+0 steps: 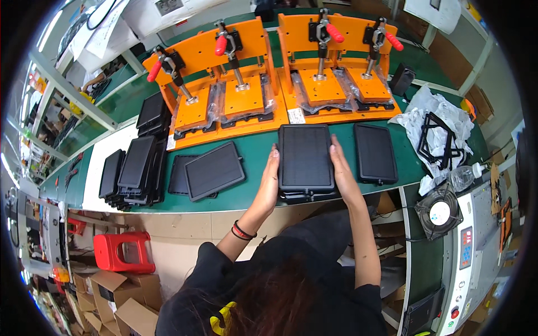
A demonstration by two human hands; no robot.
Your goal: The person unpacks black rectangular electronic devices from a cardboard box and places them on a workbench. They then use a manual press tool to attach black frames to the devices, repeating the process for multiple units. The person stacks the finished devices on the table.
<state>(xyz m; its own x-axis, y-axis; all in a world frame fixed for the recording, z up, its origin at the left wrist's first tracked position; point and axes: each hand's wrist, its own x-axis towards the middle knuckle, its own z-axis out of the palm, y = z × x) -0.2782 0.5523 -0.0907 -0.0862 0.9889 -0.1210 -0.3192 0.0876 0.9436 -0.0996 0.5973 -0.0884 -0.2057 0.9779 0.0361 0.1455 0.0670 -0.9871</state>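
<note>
A stack of black framed panels (306, 157), which look like small solar panels, lies in front of me near the table's front edge. My left hand (271, 172) presses along its left side, fingers straight and pointing away from me. Against the right side lies my right hand (342, 168) in the same way, so the stack is held between both palms. To the right, a single black panel (375, 152) lies apart on the green table. Two overlapping panels (215, 171) lie left of my left hand, the upper one turned askew.
Orange clamp fixtures (235, 106) with red-handled toggle clamps stand along the back. Several panel stacks (134, 162) fill the left end of the green table (249, 193). Black frames (440, 140) on white wrapping, a clear bottle (463, 177) and a fan (439, 213) are at right.
</note>
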